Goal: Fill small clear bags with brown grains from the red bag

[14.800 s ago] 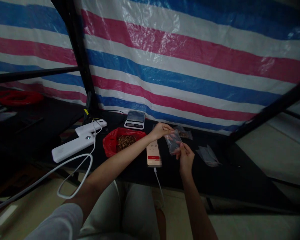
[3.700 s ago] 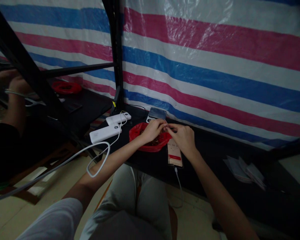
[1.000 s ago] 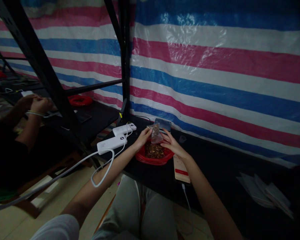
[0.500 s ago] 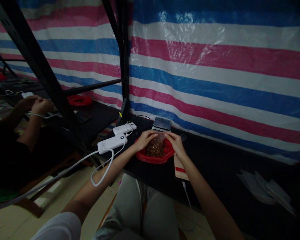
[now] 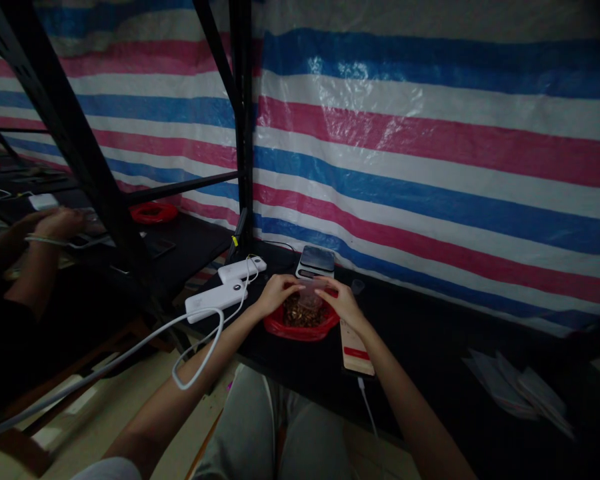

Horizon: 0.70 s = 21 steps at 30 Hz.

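A small clear plastic bag (image 5: pixel 310 293) is stretched between my two hands, above a red plastic-lined bowl (image 5: pixel 300 331). Brown dried bits (image 5: pixel 300 315), too small to name, lie in the bowl. My left hand (image 5: pixel 279 293) pinches the bag's left edge between thumb and fingers. On the other side my right hand (image 5: pixel 341 300) grips its right edge. Just behind the bowl sits a small digital scale (image 5: pixel 316 260). Under my right forearm lies a phone (image 5: pixel 356 350) with a cable plugged in.
Two white power banks (image 5: pixel 215 300) with looping white cables lie left of the bowl. Flat pale packets (image 5: pixel 520 383) rest at the right. A black metal post (image 5: pixel 244 133) stands at the table's back corner. At far left another person's hands (image 5: pixel 60 223) are busy near a red bag (image 5: pixel 154 213).
The camera view has tilted up and shifted slightly, so the table things appear lower and further left. Both hands still hold the bag over the bowl, a little closer together.
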### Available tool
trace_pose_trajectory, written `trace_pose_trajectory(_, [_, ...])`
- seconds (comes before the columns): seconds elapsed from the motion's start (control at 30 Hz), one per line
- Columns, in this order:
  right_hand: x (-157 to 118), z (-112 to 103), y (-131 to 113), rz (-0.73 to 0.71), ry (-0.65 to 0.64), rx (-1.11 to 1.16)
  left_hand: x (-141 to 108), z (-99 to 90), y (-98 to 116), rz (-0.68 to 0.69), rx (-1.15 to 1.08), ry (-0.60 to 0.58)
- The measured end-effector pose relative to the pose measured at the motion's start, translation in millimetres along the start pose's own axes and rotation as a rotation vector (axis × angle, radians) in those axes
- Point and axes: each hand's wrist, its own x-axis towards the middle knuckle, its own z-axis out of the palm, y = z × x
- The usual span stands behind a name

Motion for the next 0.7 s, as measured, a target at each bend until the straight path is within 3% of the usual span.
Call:
trace_pose_trajectory(0.13, [0, 5, 3, 0.049, 0.011, 0.016, -2, -0.8, -1, 0.001, 0.084, 0.003])
trace_pose_trajectory(0.3, [1, 5, 4, -0.016, 0.055, -0.055, -5, -1.8, -2, -0.022, 0.169, 0.036])
trace_pose_trajectory(0.43, [1, 1, 5, -0.04, -0.016, -0.166, -6, -1.4, -3, -0.027, 0.101, 0.003])
trace_pose_trajectory(0.6, [-3, -2, -2, -0.079, -0.018, -0.198, -6, 3.4, -12, 0.0, 0.219, -0.074])
trace_pose_trajectory(0.7, [-7, -4, -6, -0.048, -0.117, -0.33, -6, 5.2, -16, 0.022, 0.229, -0.078])
